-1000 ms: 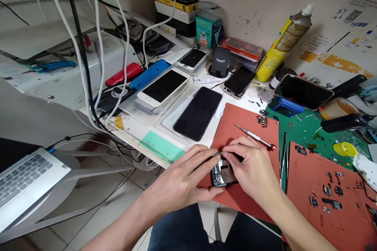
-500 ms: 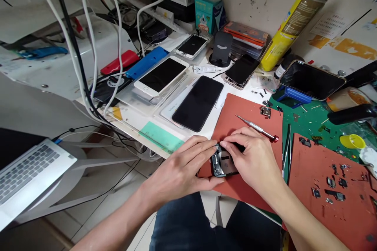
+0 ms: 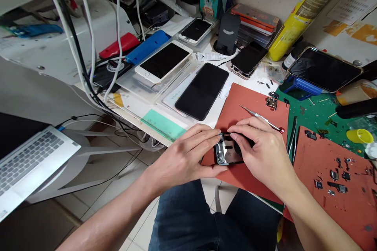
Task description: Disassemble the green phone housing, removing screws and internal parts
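Note:
An opened phone housing [image 3: 226,153] lies on the red-brown mat, its silvery interior and metal parts showing. My left hand [image 3: 188,153] grips its left end, fingers along the far edge and thumb at the near side. Over the right part of the housing, my right hand [image 3: 262,145] has thumb and fingertips pinched together at the far edge. Whatever sits between those fingertips is too small or hidden to name. A dark area inside the housing is partly covered by this hand. Just beyond it lies a slim pointed tool [image 3: 262,118] with a silver handle and red end.
Black tweezers [image 3: 292,139] lie right of the mat [image 3: 235,104]. Small phone parts [image 3: 335,180] are spread on a second mat. A black-screened phone [image 3: 202,91], a white phone [image 3: 163,62] and a propped phone [image 3: 324,68] stand around. Cables [image 3: 85,47] hang at left.
The camera view has shifted, so the desk things sit slightly differently in frame. Both hands keep their hold at the phone housing; the right fingertips have moved slightly, showing more of the interior.

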Action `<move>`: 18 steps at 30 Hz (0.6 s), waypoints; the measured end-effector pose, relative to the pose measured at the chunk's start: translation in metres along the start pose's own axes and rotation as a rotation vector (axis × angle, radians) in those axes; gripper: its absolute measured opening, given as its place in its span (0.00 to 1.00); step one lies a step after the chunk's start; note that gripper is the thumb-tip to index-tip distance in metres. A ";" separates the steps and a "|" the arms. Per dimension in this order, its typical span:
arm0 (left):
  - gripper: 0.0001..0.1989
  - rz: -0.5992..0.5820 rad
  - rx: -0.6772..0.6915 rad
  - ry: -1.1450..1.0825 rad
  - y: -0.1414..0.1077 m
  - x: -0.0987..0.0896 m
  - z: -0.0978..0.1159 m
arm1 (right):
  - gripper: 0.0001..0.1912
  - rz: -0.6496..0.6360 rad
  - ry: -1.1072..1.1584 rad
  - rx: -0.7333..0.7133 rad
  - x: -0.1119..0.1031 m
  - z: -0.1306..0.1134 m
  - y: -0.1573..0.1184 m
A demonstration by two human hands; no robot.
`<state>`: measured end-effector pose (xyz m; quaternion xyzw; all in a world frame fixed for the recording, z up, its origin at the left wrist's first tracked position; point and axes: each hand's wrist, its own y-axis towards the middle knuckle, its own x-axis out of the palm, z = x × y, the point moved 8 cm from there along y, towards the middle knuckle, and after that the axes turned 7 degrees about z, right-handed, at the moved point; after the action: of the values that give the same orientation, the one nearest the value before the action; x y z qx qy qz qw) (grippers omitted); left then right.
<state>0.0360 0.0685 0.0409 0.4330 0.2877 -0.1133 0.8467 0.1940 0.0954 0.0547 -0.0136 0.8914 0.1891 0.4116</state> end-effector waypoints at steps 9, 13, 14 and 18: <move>0.32 0.000 -0.008 -0.022 -0.005 0.002 -0.002 | 0.17 -0.032 -0.051 -0.124 0.007 -0.008 -0.003; 0.32 0.004 0.011 -0.010 -0.006 0.002 -0.001 | 0.17 -0.039 -0.037 -0.123 0.006 -0.009 -0.003; 0.32 0.004 0.017 -0.008 -0.006 0.002 -0.001 | 0.17 -0.038 -0.036 -0.126 0.006 -0.009 -0.003; 0.29 -0.010 0.020 0.005 -0.006 0.002 0.000 | 0.17 -0.030 -0.027 -0.125 0.005 -0.009 -0.003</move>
<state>0.0352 0.0656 0.0357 0.4402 0.2909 -0.1195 0.8410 0.1845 0.0903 0.0557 -0.0499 0.8720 0.2382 0.4248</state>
